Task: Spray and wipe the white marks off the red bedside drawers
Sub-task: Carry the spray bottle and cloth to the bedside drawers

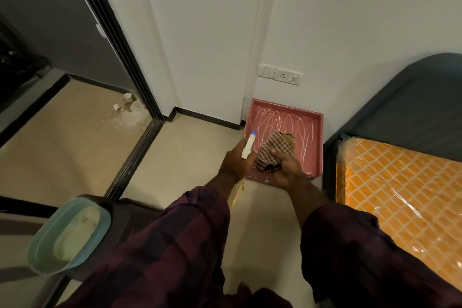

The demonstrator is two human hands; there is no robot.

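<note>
Looking down from the head view, the low red bedside drawers with a raised rim (311, 137) stand against the white wall just beside the bed, the scribbled top lying directly under both hands. The left hand (233, 164) is wrapped round the neck of a white-headed, blue-tipped plastic spray bottle (248, 145), probably light and rigid, best held right there. The right hand (287, 169) clutches a bunched brown checked cloth (271, 149), soft and limp, over the top; whether it touches I cannot tell.

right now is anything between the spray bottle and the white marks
Only the checked cloth in the right hand, over the middle of the red drawers; white marks beyond it lie open to the spray bottle.
</note>
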